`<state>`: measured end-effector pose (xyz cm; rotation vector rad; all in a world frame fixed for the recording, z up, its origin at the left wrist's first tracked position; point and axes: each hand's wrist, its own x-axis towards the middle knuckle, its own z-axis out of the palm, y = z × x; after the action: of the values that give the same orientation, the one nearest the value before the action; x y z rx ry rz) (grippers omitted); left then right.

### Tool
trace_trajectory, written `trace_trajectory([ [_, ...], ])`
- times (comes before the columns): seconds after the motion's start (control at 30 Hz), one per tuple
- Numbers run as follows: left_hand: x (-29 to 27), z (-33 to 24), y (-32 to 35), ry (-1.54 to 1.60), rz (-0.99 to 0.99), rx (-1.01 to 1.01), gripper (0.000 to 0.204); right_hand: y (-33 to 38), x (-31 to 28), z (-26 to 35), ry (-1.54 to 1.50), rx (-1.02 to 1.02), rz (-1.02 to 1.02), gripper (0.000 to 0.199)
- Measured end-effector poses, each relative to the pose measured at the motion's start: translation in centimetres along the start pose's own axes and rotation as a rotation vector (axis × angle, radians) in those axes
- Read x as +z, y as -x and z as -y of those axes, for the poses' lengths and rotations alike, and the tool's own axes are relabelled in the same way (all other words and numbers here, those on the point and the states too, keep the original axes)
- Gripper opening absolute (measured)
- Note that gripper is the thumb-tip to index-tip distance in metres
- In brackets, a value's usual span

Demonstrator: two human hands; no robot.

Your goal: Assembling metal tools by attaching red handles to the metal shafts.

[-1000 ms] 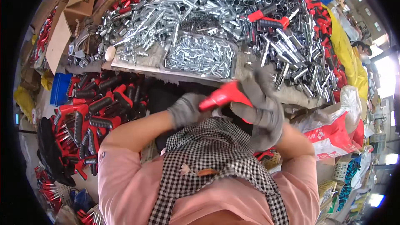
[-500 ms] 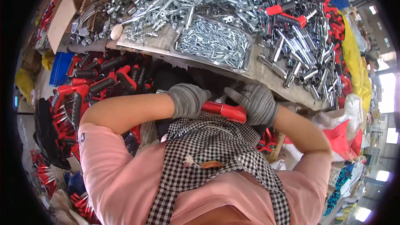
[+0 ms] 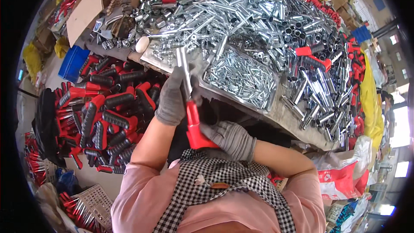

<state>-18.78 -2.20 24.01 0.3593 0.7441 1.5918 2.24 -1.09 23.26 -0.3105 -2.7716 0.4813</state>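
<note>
Both my hands wear grey knit gloves. My left hand (image 3: 172,99) grips a tool (image 3: 189,103) with a shiny metal shaft and a red handle, held upright near the front edge of the workbench (image 3: 297,125). My right hand (image 3: 230,138) holds the red handle's lower end, close to my checked apron. The metal shaft points up toward a shallow tray of small silver parts (image 3: 241,77).
The workbench is heaped with silver metal tubes and rods (image 3: 258,13). A pile of red-and-black handled tools (image 3: 108,112) lies on the floor at my left. Cardboard boxes (image 3: 95,0) stand at the upper left, a blue crate (image 3: 73,62) beside them, bags (image 3: 340,177) at the right.
The red-handled tool was held low and crosswise between both hands; now it stands upright, my left hand has risen to the bench edge gripping it.
</note>
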Motion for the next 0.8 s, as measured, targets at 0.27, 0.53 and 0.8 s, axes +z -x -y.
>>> trace_trajectory([
  [0.27, -1.6, -0.9, 3.2, -0.583, 0.405, -0.22, 0.027, -16.4, -3.3, -12.4, 0.377, 0.065, 0.215, 0.042],
  [0.53, -3.2, 1.0, 2.5, -0.496, 0.526, -0.215, 0.047, -23.9, 1.5, -15.6, 0.401, 0.109, 0.406, 0.038],
  [0.8, -2.2, 0.4, 3.6, -0.655, 0.418, -0.011, 0.05, -10.4, -5.8, -7.3, -1.081, 0.483, -0.101, 0.015],
])
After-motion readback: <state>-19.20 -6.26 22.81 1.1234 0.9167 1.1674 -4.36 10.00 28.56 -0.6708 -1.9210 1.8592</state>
